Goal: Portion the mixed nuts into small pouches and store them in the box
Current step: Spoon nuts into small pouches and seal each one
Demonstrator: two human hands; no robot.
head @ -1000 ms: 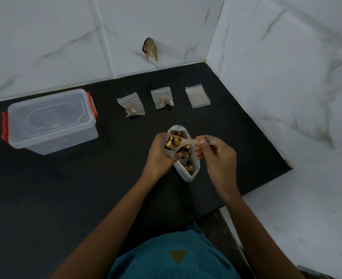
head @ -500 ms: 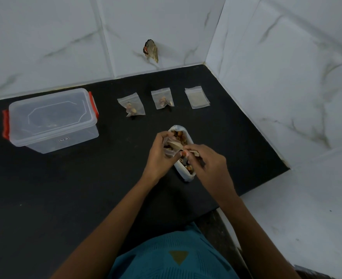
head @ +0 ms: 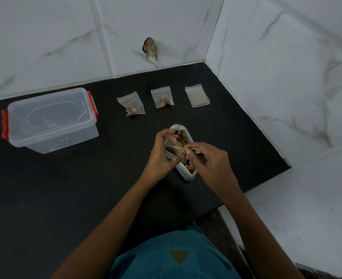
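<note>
The fingers (head: 164,135) of the left hand (head: 160,156) are curled round a small held pouch (head: 171,146), whose mouth is kept open and turned upward. The fingers (head: 195,146) of the right hand (head: 210,161) are pinched on the handle of a wooden spoon (head: 196,150), whose bowl is tipped into that mouth. The two hands are held close together, nearly touching, right of the desk's middle.

The black desk (head: 65,188) is set into a corner of white marbled walls. A teal shirt (head: 172,256) is seen at its front edge. A clear box (head: 51,119) with red clips at both ends is stood by the left edge, toward the back, with its lid on. Something small is dimly seen inside, but it cannot be told what. A white tub (head: 186,175) is placed directly under the hands, running front to back. Mixed nuts (head: 181,136) are seen at its far and near ends, and its middle is hidden by the hands.

Three more pouches are laid in a row near the back edge, apart from one another. The left pouch (head: 131,103) and the middle pouch (head: 162,97) each hold a few nuts. The flat pouch (head: 197,96), nearest the back right corner, appears empty. A small brown scrap (head: 151,48) is stuck to the back wall.
</note>
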